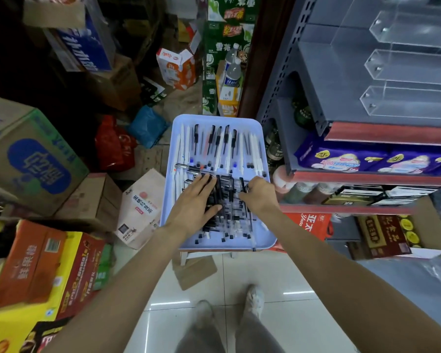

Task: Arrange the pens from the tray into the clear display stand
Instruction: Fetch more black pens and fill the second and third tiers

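Gathering from the head view: left hand (194,200) flat, fingers extended on black pens (227,200) at the tray's (175,138) near half, right hand (259,193) curled round several, clear display stand (405,103) on the shelf holding none, transfer unstarted.

Bare forearms, grey trousers (211,332), pale shoes (255,299)

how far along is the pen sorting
Barely begun. Done: nothing visible, the clear stand on the shelf shows no pens. In hand: the left hand lies flat on the black pens in the tray, and the right hand curls round some. Left: nearly all, including the far row of white pens.
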